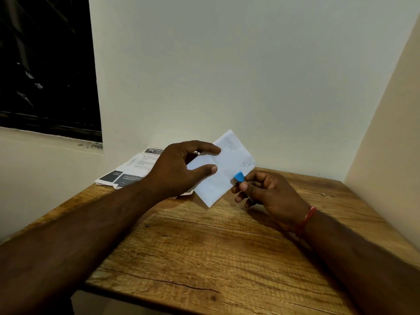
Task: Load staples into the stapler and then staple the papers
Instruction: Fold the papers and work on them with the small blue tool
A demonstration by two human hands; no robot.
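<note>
My left hand [179, 170] holds a small stack of white papers [223, 169] tilted up above the table, thumb on the front and fingers over the top edge. Small staple marks show near the papers' right edge. My right hand [268, 194] grips a small blue stapler [239, 176], whose blue tip sits against the lower right edge of the papers. Most of the stapler is hidden inside my fingers.
A wooden table [204, 246] stands in a corner between two pale walls. Printed sheets [131, 169] lie at its far left, partly under my left hand. A dark window [45, 64] is at the upper left. A tiny speck [322, 194] lies at the right.
</note>
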